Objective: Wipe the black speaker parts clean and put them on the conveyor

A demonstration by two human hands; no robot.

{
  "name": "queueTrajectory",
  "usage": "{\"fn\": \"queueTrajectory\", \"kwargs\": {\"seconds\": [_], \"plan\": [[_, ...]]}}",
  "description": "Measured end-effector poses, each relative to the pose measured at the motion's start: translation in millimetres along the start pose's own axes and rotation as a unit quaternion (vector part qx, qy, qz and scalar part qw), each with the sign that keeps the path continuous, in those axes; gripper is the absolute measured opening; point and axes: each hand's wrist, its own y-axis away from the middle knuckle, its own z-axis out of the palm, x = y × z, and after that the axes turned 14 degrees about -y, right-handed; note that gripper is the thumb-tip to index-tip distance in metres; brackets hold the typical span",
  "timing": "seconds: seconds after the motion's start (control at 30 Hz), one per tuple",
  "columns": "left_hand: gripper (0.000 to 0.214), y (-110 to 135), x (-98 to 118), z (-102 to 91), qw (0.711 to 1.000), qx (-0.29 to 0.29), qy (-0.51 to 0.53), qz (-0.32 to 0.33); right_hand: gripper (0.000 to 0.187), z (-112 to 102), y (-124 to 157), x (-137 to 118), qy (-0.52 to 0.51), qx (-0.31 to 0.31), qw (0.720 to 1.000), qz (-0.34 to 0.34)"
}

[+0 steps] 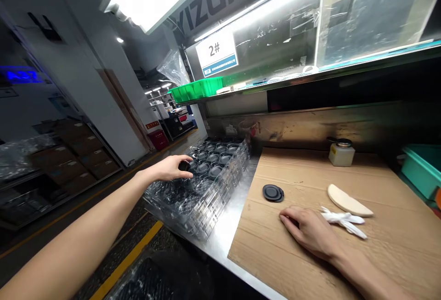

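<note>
My left hand [171, 167] reaches out over a stack of clear plastic trays [203, 194] at the bench's left end. Its fingers are pinched on a small black round part [184, 166]. The top tray holds several more black round parts [213, 157] in its pockets. My right hand [308, 231] lies palm down on the cardboard sheet [310, 263], fingers together and flat, holding nothing. A black round disc [273, 193] lies on the cardboard just beyond its fingertips. A crumpled white cloth [342, 219] lies right beside that hand.
A cream oval pad [347, 201] lies near the cloth. A small white bottle with a dark cap [341, 152] stands at the back. A teal bin [422, 169] sits at the right edge, a green bin [196, 89] on the shelf above. Floor and boxes lie left.
</note>
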Motion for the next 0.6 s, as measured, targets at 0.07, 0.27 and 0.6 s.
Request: {"fn": "queueTrajectory", "kwargs": {"seconds": [0.07,0.27,0.6], "plan": [[0.079,2.6,12.7,-0.7,1.000,-0.002,0.010,0.024,0.030,0.0,-0.6,0.3,0.001,-0.003,1.000,0.002],[0.079,5.8,37.0,-4.3,1.000,-0.020,-0.003,0.021,0.031,-1.0,-1.9,-1.1,0.006,0.000,1.000,0.006],[0.086,12.9,74.0,-14.2,0.998,0.027,0.023,0.057,0.035,-3.0,-2.6,-2.0,0.001,0.002,1.000,-0.004]]}}
